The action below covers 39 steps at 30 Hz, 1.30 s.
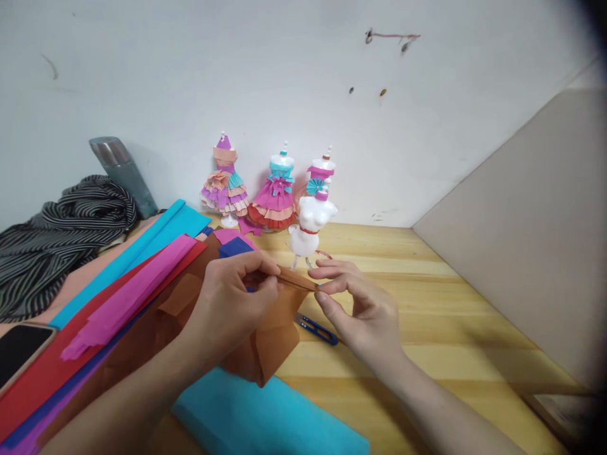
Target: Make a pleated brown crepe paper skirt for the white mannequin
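Observation:
Between my hands, above the table, is a sheet of brown crepe paper (pixel 277 354) with its top edge folded into a narrow band. My left hand (pixel 239 291) pinches the left part of that band between thumb and fingers. At the band's right end, my right hand (pixel 360 303) grips it between thumb and index finger, the other fingers loosely bent. Below the paper lies a blue thread snipper (pixel 317 328), partly covered. Just behind my hands stands a small white mannequin (pixel 310 218) with a red band at its waist and a pink one at its neck.
Three small mannequins in paper dresses (pixel 272 199) stand along the wall. Coloured crepe sheets (pixel 130 272) pile up at left, beside a phone (pixel 23 354), a striped cloth (pixel 71 234) and a bottle (pixel 124 177). Turquoise paper (pixel 265 414) lies in front on the wooden table (pixel 455 354).

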### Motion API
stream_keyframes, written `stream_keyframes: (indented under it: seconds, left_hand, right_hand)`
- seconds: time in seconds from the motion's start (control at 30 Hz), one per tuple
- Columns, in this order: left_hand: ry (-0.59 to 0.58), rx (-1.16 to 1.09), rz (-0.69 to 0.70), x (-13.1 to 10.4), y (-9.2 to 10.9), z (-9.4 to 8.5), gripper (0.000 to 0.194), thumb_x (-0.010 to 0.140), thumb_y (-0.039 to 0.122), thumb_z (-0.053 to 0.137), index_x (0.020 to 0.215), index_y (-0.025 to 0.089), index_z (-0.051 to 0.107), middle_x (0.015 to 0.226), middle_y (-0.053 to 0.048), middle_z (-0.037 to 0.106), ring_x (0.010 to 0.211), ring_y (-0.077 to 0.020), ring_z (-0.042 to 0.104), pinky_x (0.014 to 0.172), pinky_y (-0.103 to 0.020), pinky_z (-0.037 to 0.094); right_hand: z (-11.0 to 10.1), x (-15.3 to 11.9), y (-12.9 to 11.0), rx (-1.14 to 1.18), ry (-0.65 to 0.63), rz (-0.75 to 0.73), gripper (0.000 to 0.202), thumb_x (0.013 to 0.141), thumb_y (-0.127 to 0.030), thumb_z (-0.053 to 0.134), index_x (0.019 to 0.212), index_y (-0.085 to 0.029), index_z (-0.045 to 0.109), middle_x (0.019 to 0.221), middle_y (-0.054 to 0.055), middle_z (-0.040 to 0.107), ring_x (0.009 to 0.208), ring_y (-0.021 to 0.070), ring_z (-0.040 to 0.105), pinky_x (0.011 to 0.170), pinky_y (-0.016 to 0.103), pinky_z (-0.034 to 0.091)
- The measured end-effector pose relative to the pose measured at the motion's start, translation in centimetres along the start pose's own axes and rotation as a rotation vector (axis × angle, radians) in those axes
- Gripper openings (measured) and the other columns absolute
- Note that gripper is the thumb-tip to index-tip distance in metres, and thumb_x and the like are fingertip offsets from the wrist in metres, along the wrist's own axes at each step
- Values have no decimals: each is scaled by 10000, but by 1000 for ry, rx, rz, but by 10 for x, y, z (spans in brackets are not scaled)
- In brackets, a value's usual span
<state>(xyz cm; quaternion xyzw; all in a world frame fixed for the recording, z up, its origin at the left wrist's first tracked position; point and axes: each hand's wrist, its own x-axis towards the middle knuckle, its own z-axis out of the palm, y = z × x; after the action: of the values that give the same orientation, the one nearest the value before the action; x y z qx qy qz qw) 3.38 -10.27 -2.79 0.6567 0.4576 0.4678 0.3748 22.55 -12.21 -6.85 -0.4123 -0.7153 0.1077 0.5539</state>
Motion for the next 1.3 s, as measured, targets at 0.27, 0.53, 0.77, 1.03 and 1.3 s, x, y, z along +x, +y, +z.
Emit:
stream_keyframes:
  seconds: [0.27,0.53,0.77,1.03,1.3]
  left_hand:
    - [5,56,48,0,-1,-2,82,696,141,585,700,163,664,733,-18,719,641,-154,680,566,-221,526]
    - [-43,-170,-140,4,0,1,58,680,153,627,721,156,668,619,-27,717,607,-183,704,526,-231,535]
    - [19,-222,-99,2,2,6,126,703,167,658,808,139,722,635,-27,737,610,-172,717,566,-223,570]
    - [15,1,135,0,-4,5,212,776,139,581,909,141,746,699,-28,736,662,-142,701,619,-202,565]
    - [-223,272,283,2,8,-7,487,698,117,624,1178,194,648,919,-42,702,756,-160,644,703,-268,549]
  right_hand:
    - [0,1,-2,46,30,-46,180,756,-41,639,714,-215,616,747,24,672,820,214,646,814,452,528]
    - [0,-1,0,150,119,49,159,752,-62,661,723,-218,645,751,35,671,786,209,646,767,426,534]
    - [0,-1,-1,211,191,128,117,745,-97,674,738,-213,657,727,30,669,775,203,659,757,397,546]
    - [0,-3,-3,128,179,64,188,767,-61,642,857,-226,658,764,20,664,789,185,641,742,357,528]
    - [0,-2,-5,72,137,-43,195,790,-62,620,889,-228,648,753,34,658,790,212,633,729,400,515]
